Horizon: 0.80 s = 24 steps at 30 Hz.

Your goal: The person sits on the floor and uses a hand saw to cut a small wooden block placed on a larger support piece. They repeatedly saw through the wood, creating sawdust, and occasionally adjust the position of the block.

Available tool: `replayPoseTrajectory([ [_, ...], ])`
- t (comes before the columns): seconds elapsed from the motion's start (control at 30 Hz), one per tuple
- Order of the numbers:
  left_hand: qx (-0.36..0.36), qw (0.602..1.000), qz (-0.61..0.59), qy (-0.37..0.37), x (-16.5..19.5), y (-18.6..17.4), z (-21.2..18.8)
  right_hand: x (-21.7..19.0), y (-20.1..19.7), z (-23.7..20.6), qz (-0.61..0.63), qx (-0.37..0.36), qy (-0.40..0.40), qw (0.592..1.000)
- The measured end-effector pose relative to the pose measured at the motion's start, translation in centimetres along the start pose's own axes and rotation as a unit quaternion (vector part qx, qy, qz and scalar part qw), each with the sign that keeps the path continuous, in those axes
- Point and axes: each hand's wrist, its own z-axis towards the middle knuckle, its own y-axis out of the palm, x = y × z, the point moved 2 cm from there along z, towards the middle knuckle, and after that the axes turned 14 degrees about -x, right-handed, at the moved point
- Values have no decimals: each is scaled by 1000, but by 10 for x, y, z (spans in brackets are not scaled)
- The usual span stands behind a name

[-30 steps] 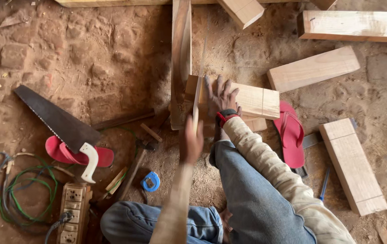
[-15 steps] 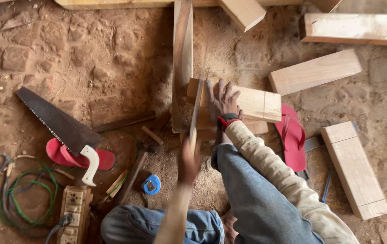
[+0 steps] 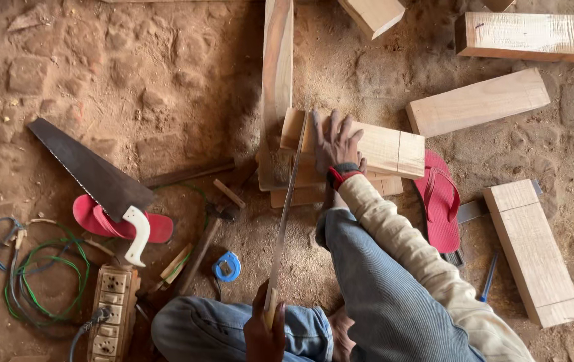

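Pale, smooth-planed wood block point(image 3: 380, 147) lies under our flat, spread right hand point(image 3: 335, 139); our left hand point(image 3: 265, 333) grips the thin steel handsaw point(image 3: 287, 214).

Left of the pale wooden block point(image 3: 380, 146) lies open dirt floor point(image 3: 133, 74); right of it, a red flip-flop sandal point(image 3: 439, 200) and loose timber blocks point(image 3: 478, 102) crowd passage.

Person in pale top and blue jeans, hands bare

The right hand point(image 3: 336, 141), at twelve o'clock from the knee, carries a watch with a red-and-black band point(image 3: 342, 174) at the wrist; a cream long sleeve point(image 3: 407, 248) runs toward four o'clock. Faded blue denim trouser legs point(image 3: 374, 295) fill the lower frame; the left hand point(image 3: 265, 332), at six o'clock, shows no sleeve
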Motion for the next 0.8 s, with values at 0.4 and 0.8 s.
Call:
replayPoseTrajectory([
  [0.4, 48, 967, 25, 249, 127, 3, 228, -4, -49, -16, 44, -133, 6, 990],
  [0.8, 27, 987, 49, 150, 4, 12, 64, -2, -3, 4, 1, 17, -38, 999],
])
